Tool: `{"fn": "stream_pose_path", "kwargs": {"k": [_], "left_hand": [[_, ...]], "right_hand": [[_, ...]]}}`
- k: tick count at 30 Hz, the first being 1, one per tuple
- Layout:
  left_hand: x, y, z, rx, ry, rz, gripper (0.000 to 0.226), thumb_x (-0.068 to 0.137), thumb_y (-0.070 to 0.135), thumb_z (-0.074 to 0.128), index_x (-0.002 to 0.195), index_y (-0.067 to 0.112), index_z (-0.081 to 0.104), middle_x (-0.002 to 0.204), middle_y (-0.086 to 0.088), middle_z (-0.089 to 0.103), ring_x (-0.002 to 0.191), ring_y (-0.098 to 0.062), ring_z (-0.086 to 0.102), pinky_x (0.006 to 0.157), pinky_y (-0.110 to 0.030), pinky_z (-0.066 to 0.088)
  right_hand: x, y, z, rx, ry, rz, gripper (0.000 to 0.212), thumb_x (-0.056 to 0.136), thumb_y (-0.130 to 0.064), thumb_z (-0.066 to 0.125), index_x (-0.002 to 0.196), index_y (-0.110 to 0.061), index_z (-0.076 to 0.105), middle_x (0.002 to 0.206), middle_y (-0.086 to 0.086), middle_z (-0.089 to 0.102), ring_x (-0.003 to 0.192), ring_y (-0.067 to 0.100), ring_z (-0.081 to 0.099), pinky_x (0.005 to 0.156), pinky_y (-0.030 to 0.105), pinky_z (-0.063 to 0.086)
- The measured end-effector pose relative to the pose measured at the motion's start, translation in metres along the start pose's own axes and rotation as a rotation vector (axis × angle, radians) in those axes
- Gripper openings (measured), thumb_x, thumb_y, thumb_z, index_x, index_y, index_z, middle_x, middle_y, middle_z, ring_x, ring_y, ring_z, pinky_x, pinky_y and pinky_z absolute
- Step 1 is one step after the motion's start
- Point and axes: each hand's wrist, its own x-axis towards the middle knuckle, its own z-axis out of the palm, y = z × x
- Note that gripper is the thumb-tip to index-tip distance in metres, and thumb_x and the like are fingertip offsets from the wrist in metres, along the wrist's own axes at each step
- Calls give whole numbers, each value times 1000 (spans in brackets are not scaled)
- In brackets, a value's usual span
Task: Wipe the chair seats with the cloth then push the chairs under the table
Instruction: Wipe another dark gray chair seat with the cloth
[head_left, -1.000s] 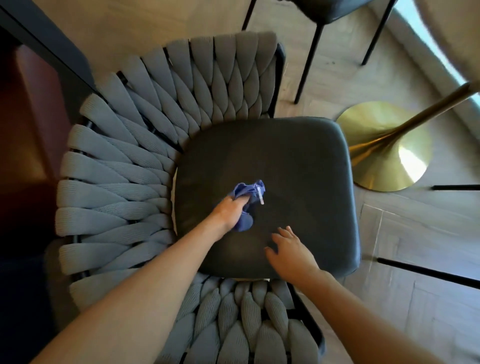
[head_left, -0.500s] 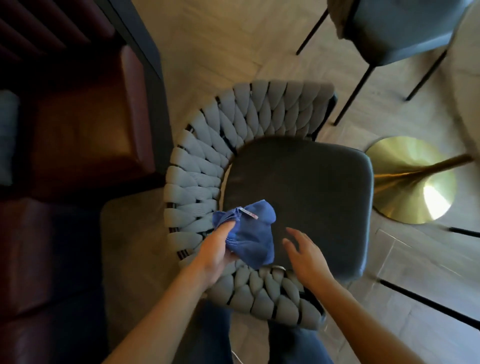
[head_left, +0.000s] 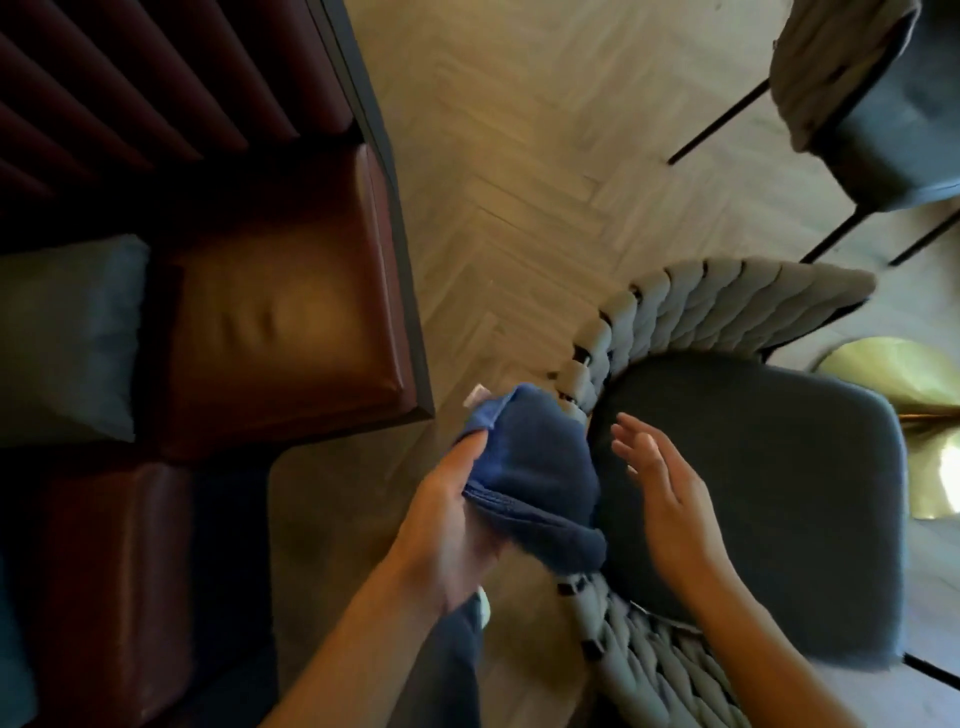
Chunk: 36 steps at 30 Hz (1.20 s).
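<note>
The cloth (head_left: 530, 467) has come up off the seat (head_left: 753, 499), where it was pressed a second ago, and now hangs bunched at lower centre over the woven chair (head_left: 691, 312) back's edge. That suggests wiping of this seat is finished and pushing the chair in, or moving to the second chair (head_left: 883, 114) at upper right, comes next. The left hand (head_left: 447, 535) has its grip closed around the cloth's lower fold, thumb on top. The right hand (head_left: 670, 499) is fully open, fingers spread, holding nothing, hovering just beside the cloth above the seat.
</note>
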Motion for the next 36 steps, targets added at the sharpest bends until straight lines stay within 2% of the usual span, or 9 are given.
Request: {"fn": "stream_pose_path", "kwargs": {"k": [3,6,10,16,19,25,29,34,36], "left_hand": [[8,56,-15,-36,-58,61,53,85,40,55,123,4,60,118,-21,67,112,-33,64,93,-42,50],[27,91,-18,33,-108,132,53,88,39,47,127,5,58,121,-21,65,109,-30,65,83,-36,57],[50,135,-5,170,-190,157,50,88,40,43,124,9,59,117,-17,68,108,-26,66,88,-36,54],[103,183,37,449,-175,73,44,98,41,40,124,12,61,117,-15,69,111,-28,64,96,-42,48],[134,208,57,534,-117,50,45,99,39,42,123,7,62,115,-20,69,108,-29,66,91,-39,50],[185,251,112,628,-55,19,42,98,38,48,123,7,61,113,-19,68,110,-26,64,100,-39,47],[207,272,170,665,-126,-6,42,99,36,47,126,5,59,121,-20,65,116,-28,61,106,-43,43],[252,280,242,778,-224,-29,50,94,43,54,128,6,59,125,-19,63,115,-30,61,99,-40,47],[275,281,268,801,-227,-84,54,94,45,54,129,4,58,127,-21,62,118,-33,59,103,-42,45]], "right_hand": [[15,-23,32,88,63,14,56,77,-82,32,115,-48,55,118,-13,65,112,1,59,100,37,46],[29,-43,53,151,102,22,68,76,-83,32,123,-40,55,123,-7,64,116,8,59,101,45,46],[59,-69,69,215,140,65,36,89,-62,33,115,-49,54,122,-9,62,117,4,57,101,37,46],[114,-94,71,136,241,86,39,100,-40,36,134,-28,49,127,-13,56,119,-1,49,95,16,39],[149,-102,69,92,254,119,38,100,-37,38,134,-25,50,130,-9,56,120,1,49,103,26,40],[212,-128,36,-43,272,128,40,100,-37,38,135,-22,51,132,-4,56,122,6,48,103,27,38],[239,-152,0,-1,404,106,40,100,-37,39,134,-21,52,130,-5,58,120,5,50,102,27,38],[277,-160,-47,24,571,130,39,100,-36,39,134,-21,52,133,-5,55,122,5,47,102,24,34],[298,-158,-64,25,609,158,40,100,-37,39,135,-22,51,135,-4,54,123,6,46,102,24,33]]}}
